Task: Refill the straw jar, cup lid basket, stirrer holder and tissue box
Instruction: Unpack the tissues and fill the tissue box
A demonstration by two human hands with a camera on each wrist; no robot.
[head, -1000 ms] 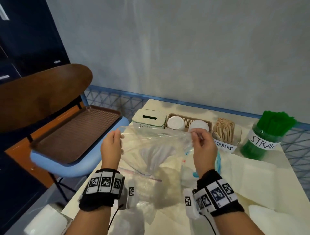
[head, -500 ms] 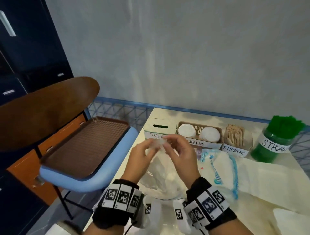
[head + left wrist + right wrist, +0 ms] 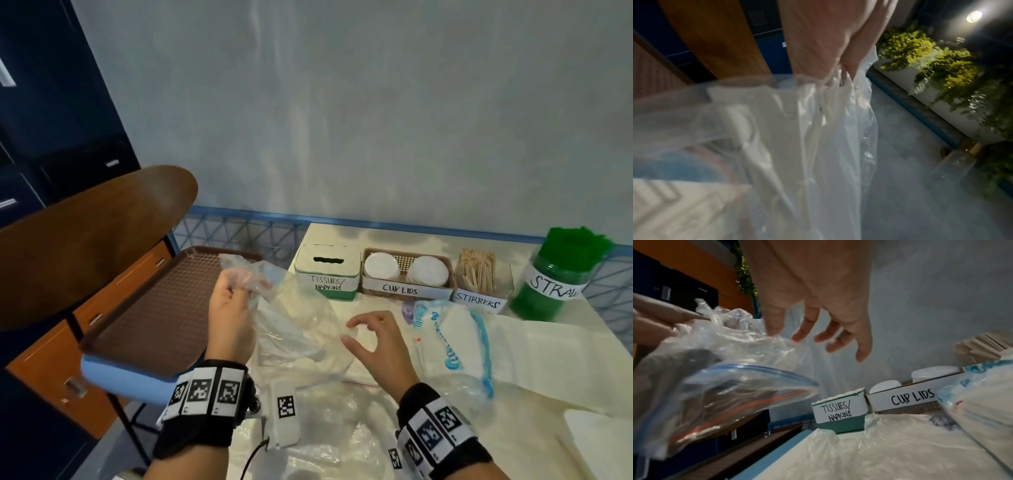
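My left hand (image 3: 236, 294) grips the crumpled top of a clear zip bag (image 3: 294, 325) and holds it over the table's left edge; the bag (image 3: 818, 129) hangs below the fingers, its zip mouth (image 3: 748, 386) gaping. My right hand (image 3: 370, 335) hovers beside the bag with fingers spread and relaxed (image 3: 830, 337), holding nothing. Along the wall stand the tissue box (image 3: 327, 272), the cup lid basket (image 3: 407, 274) with two white lid stacks, the stirrer holder (image 3: 479, 284) full of wooden sticks, and the green straw jar (image 3: 555, 274).
An opened tissue pack with blue print (image 3: 448, 342) and white napkins (image 3: 548, 359) lie on the table at the right. More clear plastic (image 3: 335, 438) lies near my wrists. A chair carrying a brown tray (image 3: 154, 308) stands to the left of the table.
Both hands pinched the bag together half a second ago. Now the right hand has let go and dropped right, while the left carries the bag to the left.
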